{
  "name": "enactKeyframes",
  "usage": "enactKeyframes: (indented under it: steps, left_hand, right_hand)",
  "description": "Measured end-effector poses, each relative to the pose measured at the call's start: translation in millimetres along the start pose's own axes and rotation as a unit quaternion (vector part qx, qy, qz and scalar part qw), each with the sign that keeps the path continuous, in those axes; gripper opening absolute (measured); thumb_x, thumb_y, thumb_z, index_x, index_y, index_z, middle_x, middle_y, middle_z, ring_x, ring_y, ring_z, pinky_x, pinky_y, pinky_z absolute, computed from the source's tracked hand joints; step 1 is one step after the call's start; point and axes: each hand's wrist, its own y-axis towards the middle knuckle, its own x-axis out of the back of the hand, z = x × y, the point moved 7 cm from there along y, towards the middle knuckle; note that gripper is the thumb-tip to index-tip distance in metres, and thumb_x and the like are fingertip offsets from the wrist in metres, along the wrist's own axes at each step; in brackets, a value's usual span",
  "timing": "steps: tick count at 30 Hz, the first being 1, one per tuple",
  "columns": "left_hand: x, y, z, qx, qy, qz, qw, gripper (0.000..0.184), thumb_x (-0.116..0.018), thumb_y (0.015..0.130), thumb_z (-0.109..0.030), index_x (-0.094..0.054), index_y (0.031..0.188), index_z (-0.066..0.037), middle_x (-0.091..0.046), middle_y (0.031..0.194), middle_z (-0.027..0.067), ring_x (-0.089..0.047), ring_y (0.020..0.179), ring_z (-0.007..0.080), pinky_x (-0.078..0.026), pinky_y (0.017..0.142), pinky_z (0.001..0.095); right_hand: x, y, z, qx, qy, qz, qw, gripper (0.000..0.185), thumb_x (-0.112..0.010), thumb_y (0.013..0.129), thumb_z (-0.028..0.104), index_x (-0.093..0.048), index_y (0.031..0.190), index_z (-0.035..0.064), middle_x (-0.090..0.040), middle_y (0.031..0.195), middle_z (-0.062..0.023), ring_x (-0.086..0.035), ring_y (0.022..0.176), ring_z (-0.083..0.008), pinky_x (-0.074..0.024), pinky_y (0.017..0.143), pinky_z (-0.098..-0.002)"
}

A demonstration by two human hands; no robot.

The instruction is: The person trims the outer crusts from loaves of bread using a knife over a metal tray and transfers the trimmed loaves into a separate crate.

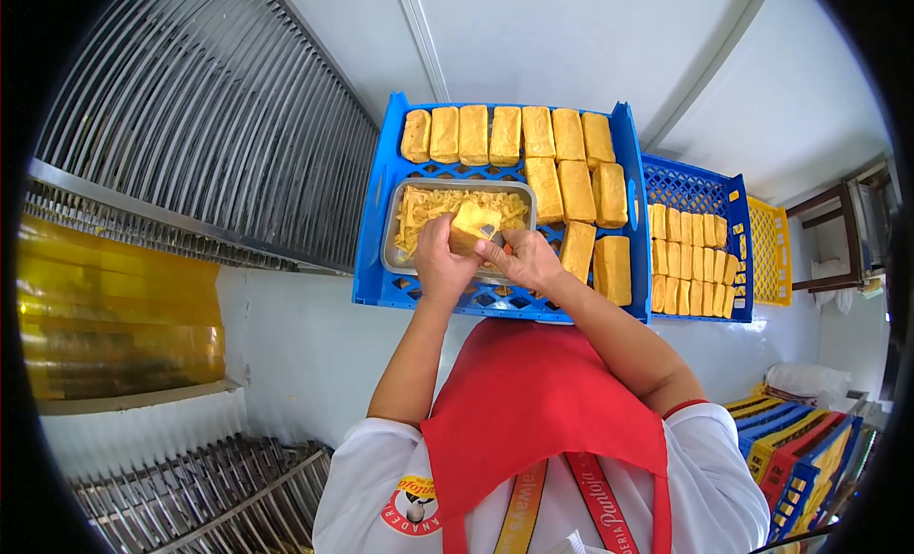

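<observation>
My left hand [446, 259] is wrapped round a loaf of bread [473, 221], whose pale yellow cut face is turned up. My right hand [529, 262] is closed at the loaf's right side on what looks like a small knife [508, 249]; a bit of orange handle and grey blade shows, the rest is hidden by the fingers. Both hands are over a clear plastic container [390, 245] full of yellowish bread trimmings [428, 207]. That container sits in a blue crate [365, 259], where several golden rectangular loaves [473, 135] stand in rows at the back and right.
A second blue crate [738, 197] of smaller-looking loaves stands to the right, with a yellow crate [769, 249] beyond it. Metal racks [219, 107] line the left side. Stacked coloured crates [790, 449] are at the lower right. A yellow plastic curtain [124, 306] hangs at left.
</observation>
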Motion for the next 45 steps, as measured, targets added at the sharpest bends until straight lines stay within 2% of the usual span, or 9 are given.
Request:
enactKeyframes:
  steps: [7,9,10,11,13,17,34,43,45]
  left_hand:
    - [4.5,14.0,9.7,0.034,0.009,0.024,0.999,0.064,-0.084,0.072,-0.034,-0.056,0.119,-0.002,-0.064,0.107,0.0157,-0.064,0.093,0.0354,-0.053,0.079,0.0417]
    - [-7.5,5.0,64.8,0.336,-0.355,-0.068,0.869,0.059,-0.08,0.08,-0.032,-0.053,0.123,-0.002,-0.065,0.113,0.012,-0.067,0.096,0.0294,-0.057,0.076,0.0388]
    - [-4.3,0.8,60.2,0.469,-0.395,0.008,0.79,0.055,-0.073,0.086,-0.034,-0.051,0.127,-0.005,-0.065,0.115,0.0084,-0.068,0.1,0.0241,-0.06,0.072,0.0369]
    - [-1.2,-0.9,72.2,0.468,-0.394,0.004,0.791,0.055,-0.073,0.086,-0.034,-0.051,0.127,-0.005,-0.065,0.115,0.0084,-0.068,0.1,0.0241,-0.06,0.072,0.0369]
    - [-27.4,-16.8,77.6,0.56,-0.576,0.096,0.587,0.052,-0.068,0.087,-0.037,-0.053,0.128,-0.008,-0.065,0.116,0.0078,-0.068,0.101,0.024,-0.061,0.069,0.0383]
    - [-40.1,-29.2,75.0,0.578,-0.586,0.091,0.56,0.053,-0.067,0.085,-0.046,-0.057,0.123,-0.011,-0.069,0.105,0.0052,-0.069,0.09,0.0217,-0.054,0.057,0.0312]
    - [-49.5,-25.3,35.5,0.546,-0.605,0.121,0.568,0.044,-0.056,0.096,-0.038,-0.054,0.124,-0.004,-0.065,0.112,0.0106,-0.068,0.098,0.0229,-0.06,0.081,0.0378]
    - [-52.5,-21.5,69.5,0.577,-0.543,0.086,0.604,0.042,-0.061,0.092,-0.043,-0.059,0.114,-0.007,-0.066,0.106,0.0084,-0.068,0.089,0.0196,-0.059,0.068,0.0331]
    - [-53.5,-11.7,95.5,0.547,-0.516,0.071,0.655,0.046,-0.066,0.09,-0.038,-0.053,0.122,-0.007,-0.064,0.108,0.0097,-0.068,0.089,0.0201,-0.059,0.06,0.0346]
  right_hand:
    - [-2.0,1.4,-2.5,-0.005,0.052,0.049,0.997,0.077,-0.052,0.088,0.072,-0.067,0.089,-0.0036,-0.068,0.081,-0.0265,-0.068,0.083,-0.0417,-0.0532,0.073,-0.0462]
    - [14.4,5.3,-10.4,-0.011,-0.077,-0.038,0.996,0.066,-0.051,0.093,0.062,-0.066,0.099,-0.0021,-0.068,0.085,-0.0277,-0.067,0.087,-0.043,-0.0526,0.077,-0.0496]
    - [14.7,6.9,-14.9,0.002,-0.12,-0.051,0.991,0.052,-0.049,0.097,0.05,-0.063,0.103,0.0007,-0.068,0.09,-0.0279,-0.066,0.09,-0.0449,-0.0513,0.081,-0.0524]
    - [14.3,8.8,-23.9,0.007,-0.121,-0.051,0.991,0.052,-0.049,0.097,0.05,-0.063,0.103,0.0007,-0.068,0.09,-0.0279,-0.066,0.09,-0.0449,-0.0513,0.081,-0.0524]
    - [23.3,10.3,-23.6,0.041,-0.174,-0.095,0.979,0.044,-0.045,0.098,0.043,-0.063,0.097,0.003,-0.069,0.091,-0.0271,-0.065,0.091,-0.046,-0.0508,0.082,-0.0531]
    - [33.3,5.9,-7.6,0.051,-0.139,-0.097,0.984,0.038,-0.047,0.099,0.039,-0.062,0.089,0.0049,-0.068,0.083,-0.0255,-0.066,0.081,-0.0446,-0.0509,0.074,-0.0533]
    - [11.3,-2.3,25.8,0.184,-0.185,-0.005,0.965,0.052,-0.046,0.098,0.051,-0.064,0.084,0.0049,-0.068,0.077,-0.0229,-0.066,0.077,-0.0419,-0.0509,0.07,-0.0526]
    - [-2.4,-6.6,10.4,0.166,-0.175,0.061,0.969,0.053,-0.051,0.095,0.054,-0.067,0.094,0.004,-0.069,0.082,-0.0222,-0.068,0.08,-0.0388,-0.0534,0.072,-0.0484]
    - [6.5,-13.6,9.3,0.166,-0.246,-0.069,0.953,0.051,-0.061,0.089,0.054,-0.062,0.102,0.0048,-0.068,0.092,-0.0212,-0.067,0.084,-0.0392,-0.053,0.072,-0.0476]
